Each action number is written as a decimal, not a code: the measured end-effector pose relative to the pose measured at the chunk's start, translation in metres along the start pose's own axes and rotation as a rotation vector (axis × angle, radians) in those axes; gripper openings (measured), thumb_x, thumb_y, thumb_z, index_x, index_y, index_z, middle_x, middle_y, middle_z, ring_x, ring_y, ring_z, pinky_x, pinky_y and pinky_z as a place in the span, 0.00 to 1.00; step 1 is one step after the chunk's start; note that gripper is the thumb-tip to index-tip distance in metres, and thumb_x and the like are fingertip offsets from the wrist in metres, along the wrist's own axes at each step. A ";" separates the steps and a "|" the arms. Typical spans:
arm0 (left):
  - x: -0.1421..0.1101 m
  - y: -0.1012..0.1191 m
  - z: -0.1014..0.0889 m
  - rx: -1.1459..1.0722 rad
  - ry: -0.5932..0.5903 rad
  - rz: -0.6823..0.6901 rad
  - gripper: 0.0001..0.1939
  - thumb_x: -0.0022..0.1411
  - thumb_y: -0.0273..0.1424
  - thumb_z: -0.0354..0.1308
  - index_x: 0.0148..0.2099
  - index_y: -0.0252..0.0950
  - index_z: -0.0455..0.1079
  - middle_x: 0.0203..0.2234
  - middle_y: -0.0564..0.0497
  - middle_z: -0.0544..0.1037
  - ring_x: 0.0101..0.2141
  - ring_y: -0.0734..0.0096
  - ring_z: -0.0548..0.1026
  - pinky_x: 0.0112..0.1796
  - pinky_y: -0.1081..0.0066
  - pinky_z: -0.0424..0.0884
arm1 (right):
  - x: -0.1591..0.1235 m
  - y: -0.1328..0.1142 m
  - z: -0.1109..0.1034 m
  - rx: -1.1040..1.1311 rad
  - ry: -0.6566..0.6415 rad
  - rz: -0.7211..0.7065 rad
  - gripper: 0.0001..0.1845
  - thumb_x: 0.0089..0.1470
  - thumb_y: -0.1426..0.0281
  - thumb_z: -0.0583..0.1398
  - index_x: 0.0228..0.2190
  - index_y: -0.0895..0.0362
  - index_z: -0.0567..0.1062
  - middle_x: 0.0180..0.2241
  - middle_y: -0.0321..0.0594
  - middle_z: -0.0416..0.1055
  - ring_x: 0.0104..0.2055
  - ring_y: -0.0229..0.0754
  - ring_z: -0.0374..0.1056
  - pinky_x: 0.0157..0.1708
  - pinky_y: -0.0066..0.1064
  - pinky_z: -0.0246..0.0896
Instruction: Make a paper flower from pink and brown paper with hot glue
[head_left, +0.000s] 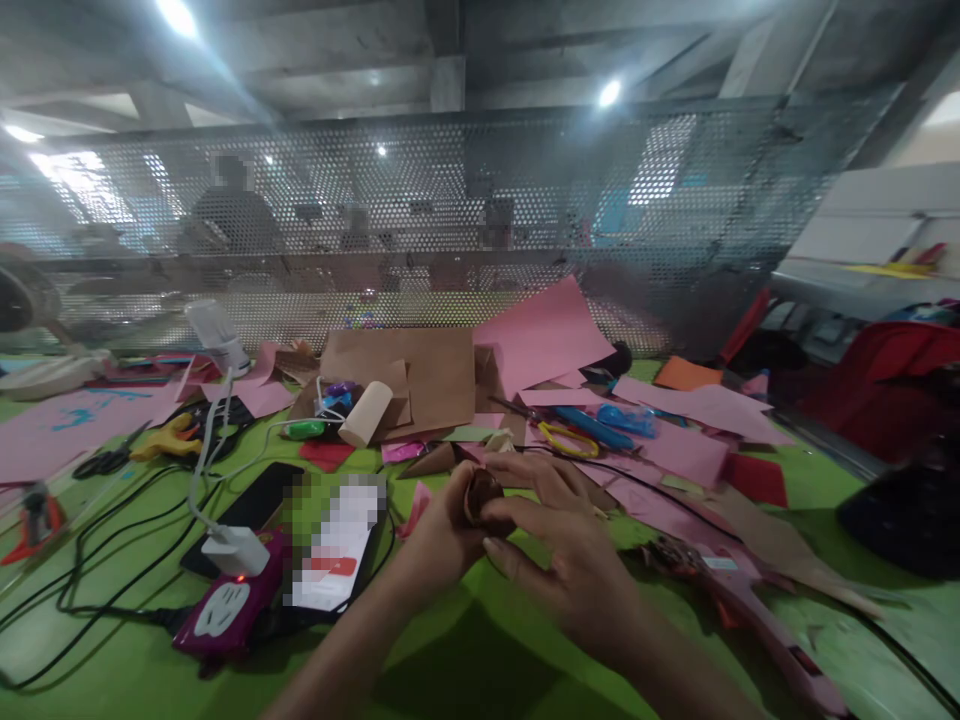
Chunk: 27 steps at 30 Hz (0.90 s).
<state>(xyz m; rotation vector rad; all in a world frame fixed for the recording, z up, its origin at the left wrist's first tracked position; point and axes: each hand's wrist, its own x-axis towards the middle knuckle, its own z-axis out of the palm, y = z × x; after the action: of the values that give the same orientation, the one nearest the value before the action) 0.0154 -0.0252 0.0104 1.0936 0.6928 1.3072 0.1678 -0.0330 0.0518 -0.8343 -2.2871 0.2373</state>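
In the middle, low over the green table, my left hand point(442, 535) is closed around a small brown curled piece point(482, 492), which looks like rolled paper with a hollow, open top. My right hand point(559, 545) comes in from the other side, its bent fingers against the rim of the same piece. The fingers partly cover it, so its lower part is hidden. A scrap of pink paper point(417, 508) lies just beyond my left wrist. To the right of my right hand rests a pink hot glue gun point(757, 600).
At left are a purple power strip point(232, 600) with a white plug, a phone point(341, 545), trailing cables and black-handled scissors point(112, 450). Brown cardboard point(439, 375), pink paper sheets point(547, 335) and yellow-handled scissors point(568, 440) lie behind. A perforated metal screen point(420, 220) borders the table.
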 end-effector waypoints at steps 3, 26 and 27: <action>-0.002 -0.002 -0.002 0.061 -0.008 0.005 0.19 0.41 0.17 0.60 0.37 0.37 0.65 0.25 0.58 0.64 0.27 0.77 0.62 0.28 0.78 0.60 | 0.000 -0.005 0.002 -0.057 -0.045 0.009 0.08 0.55 0.73 0.61 0.38 0.52 0.77 0.61 0.43 0.62 0.62 0.56 0.54 0.56 0.53 0.56; 0.003 -0.005 -0.007 0.085 -0.041 0.171 0.20 0.40 0.13 0.60 0.36 0.37 0.66 0.26 0.58 0.66 0.27 0.77 0.63 0.29 0.79 0.63 | -0.004 -0.005 0.015 -0.177 0.027 0.065 0.16 0.58 0.73 0.56 0.48 0.54 0.73 0.62 0.46 0.60 0.61 0.56 0.57 0.54 0.54 0.58; 0.002 -0.003 -0.007 0.121 -0.032 0.177 0.21 0.40 0.12 0.58 0.36 0.37 0.67 0.27 0.57 0.67 0.28 0.77 0.63 0.29 0.79 0.63 | -0.004 -0.006 0.015 -0.161 0.002 0.077 0.16 0.58 0.74 0.55 0.48 0.54 0.73 0.62 0.46 0.60 0.61 0.56 0.56 0.55 0.55 0.58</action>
<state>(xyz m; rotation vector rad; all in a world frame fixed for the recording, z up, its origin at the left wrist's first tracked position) 0.0113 -0.0212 0.0052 1.2951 0.6707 1.4090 0.1567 -0.0389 0.0405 -1.0055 -2.2972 0.0868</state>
